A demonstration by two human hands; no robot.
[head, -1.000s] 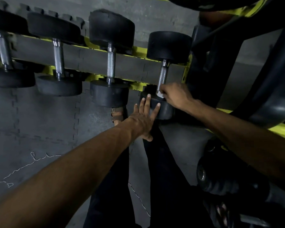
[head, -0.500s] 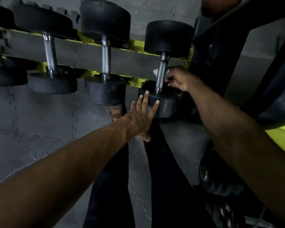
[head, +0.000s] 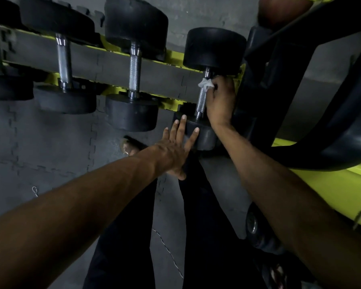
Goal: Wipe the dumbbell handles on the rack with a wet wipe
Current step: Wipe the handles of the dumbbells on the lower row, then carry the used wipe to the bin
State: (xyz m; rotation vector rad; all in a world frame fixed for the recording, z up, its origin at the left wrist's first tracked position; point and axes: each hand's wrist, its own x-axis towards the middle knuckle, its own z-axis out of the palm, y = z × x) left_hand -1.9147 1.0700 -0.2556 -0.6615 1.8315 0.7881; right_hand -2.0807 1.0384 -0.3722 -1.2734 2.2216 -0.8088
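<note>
While the right hand (head: 220, 99) pinches a crumpled white wipe (head: 205, 84) against the upper end of the end dumbbell's handle (head: 201, 100), the left hand (head: 172, 152) lies below that grip, fingers straight and spread, pressing the lower weight (head: 205, 135). The yellow rack (head: 173, 56) runs leftward from the grip, carrying more dumbbells (head: 133, 113)

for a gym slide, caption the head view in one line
Right hand holds a wet wipe on the rightmost dumbbell handle; left hand braces its near weight.
</note>
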